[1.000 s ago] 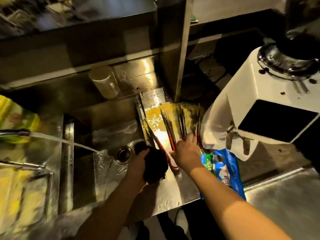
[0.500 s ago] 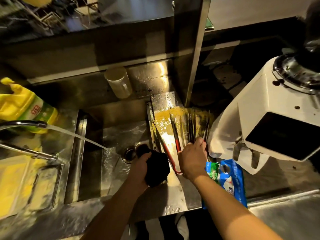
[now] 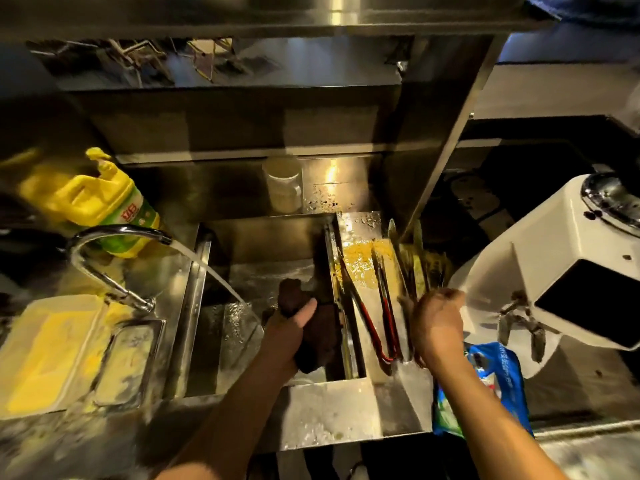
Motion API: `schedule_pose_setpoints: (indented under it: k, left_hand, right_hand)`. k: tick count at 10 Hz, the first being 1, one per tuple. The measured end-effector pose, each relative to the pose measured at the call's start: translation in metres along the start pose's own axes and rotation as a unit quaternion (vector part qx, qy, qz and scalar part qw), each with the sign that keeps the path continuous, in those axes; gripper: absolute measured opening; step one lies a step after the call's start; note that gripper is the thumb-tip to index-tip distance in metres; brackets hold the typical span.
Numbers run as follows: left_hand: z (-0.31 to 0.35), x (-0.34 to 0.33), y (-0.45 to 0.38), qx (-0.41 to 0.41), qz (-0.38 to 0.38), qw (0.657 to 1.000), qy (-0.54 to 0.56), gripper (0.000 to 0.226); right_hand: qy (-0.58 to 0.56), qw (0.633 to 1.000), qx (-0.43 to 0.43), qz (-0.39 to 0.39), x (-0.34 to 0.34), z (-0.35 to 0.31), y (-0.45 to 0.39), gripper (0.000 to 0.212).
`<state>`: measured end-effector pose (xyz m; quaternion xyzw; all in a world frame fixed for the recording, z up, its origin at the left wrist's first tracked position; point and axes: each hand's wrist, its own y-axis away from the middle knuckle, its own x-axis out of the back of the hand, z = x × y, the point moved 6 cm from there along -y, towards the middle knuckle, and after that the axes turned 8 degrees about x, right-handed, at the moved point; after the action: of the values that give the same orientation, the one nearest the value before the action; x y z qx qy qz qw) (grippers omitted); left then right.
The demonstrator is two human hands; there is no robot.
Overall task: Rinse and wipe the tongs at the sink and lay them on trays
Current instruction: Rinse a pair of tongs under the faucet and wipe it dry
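My left hand (image 3: 294,323): clamped on a dark cloth (image 3: 313,336), thumb over the top, held above the right side of the sink (image 3: 221,334).
My right hand (image 3: 434,322): curled over the near ends of the blurred tongs at the right of the tray; I cannot tell whether it grips any of them.
Tongs (image 3: 386,306): several pairs lie side by side, lengthways, on the steel tray (image 3: 356,223) just right of the sink; two have red handles, and one of those rests along the tray's left edge.
Tap (image 3: 114,240): water runs in an arc into the sink.
Yellow bottle (image 3: 100,206): stands on the bench behind the tap.
White machine (image 3: 554,271): far right, beside the tray.
Blue bag (image 3: 498,382): under my right forearm.
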<state>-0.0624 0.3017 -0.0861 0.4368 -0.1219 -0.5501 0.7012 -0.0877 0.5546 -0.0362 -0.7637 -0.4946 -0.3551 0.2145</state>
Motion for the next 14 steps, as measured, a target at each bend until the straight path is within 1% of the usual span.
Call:
schedule_pose_setpoints:
  k: [1, 2, 3, 4, 5, 6, 7, 8, 9, 10, 11, 12, 13, 14]
  left_hand:
    - [0.015, 0.022, 0.000, -0.023, -0.013, 1.000, -0.004, 0.024]
    - [0.028, 0.049, -0.001, -0.039, -0.004, 0.999, 0.004, 0.026]
    - [0.040, 0.081, -0.002, -0.018, 0.009, 0.999, 0.036, 0.024]
    - [0.056, 0.110, -0.004, -0.010, -0.013, 0.996, 0.086, 0.029]
    - [0.073, 0.132, -0.004, -0.022, -0.051, 0.986, 0.157, 0.030]
    - [0.086, 0.147, -0.006, -0.035, -0.077, 0.981, 0.175, 0.044]
    - [0.103, 0.150, -0.008, -0.041, -0.083, 0.975, 0.203, 0.034]
    - [0.116, 0.141, -0.017, -0.037, -0.060, 0.979, 0.193, 0.034]
    - [0.124, 0.130, -0.031, -0.008, -0.005, 0.994, 0.111, 0.042]
    - [0.132, 0.124, -0.049, 0.005, 0.034, 0.998, 0.048, 0.040]
    - [0.123, 0.110, -0.062, 0.040, 0.034, 0.996, 0.069, 0.027]
    - [0.120, 0.107, -0.077, 0.064, 0.039, 0.992, 0.104, 0.037]
    - [0.122, 0.112, -0.085, 0.057, 0.051, 0.989, 0.129, 0.035]
    - [0.120, 0.102, -0.083, 0.050, 0.029, 0.994, 0.098, 0.033]
  right_hand:
    - [0.119, 0.986, 0.090, -0.069, -0.010, -0.024, 0.006, 0.033]
    - [0.051, 0.982, 0.143, -0.109, -0.031, -0.058, 0.016, 0.029]
    - [-0.200, 0.954, 0.059, -0.216, -0.067, -0.096, 0.040, 0.031]
    - [-0.315, 0.891, -0.021, -0.326, -0.102, -0.133, 0.070, 0.029]
    - [-0.295, 0.869, -0.030, -0.396, -0.122, -0.157, 0.086, 0.018]
    - [-0.301, 0.845, -0.057, -0.437, -0.134, -0.168, 0.100, 0.013]
    - [-0.293, 0.833, -0.068, -0.464, -0.144, -0.169, 0.110, 0.015]
    - [-0.310, 0.808, -0.072, -0.496, -0.152, -0.165, 0.116, 0.007]
    - [-0.293, 0.805, -0.041, -0.514, -0.157, -0.162, 0.122, 0.005]
    - [-0.278, 0.807, -0.031, -0.520, -0.158, -0.155, 0.123, 0.009]
    - [-0.222, 0.837, 0.002, -0.500, -0.159, -0.161, 0.111, 0.007]
    - [-0.195, 0.849, 0.020, -0.490, -0.163, -0.172, 0.105, 0.009]
    - [-0.199, 0.839, 0.008, -0.506, -0.164, -0.174, 0.105, 0.010]
    - [-0.202, 0.847, 0.006, -0.492, -0.166, -0.177, 0.103, 0.010]
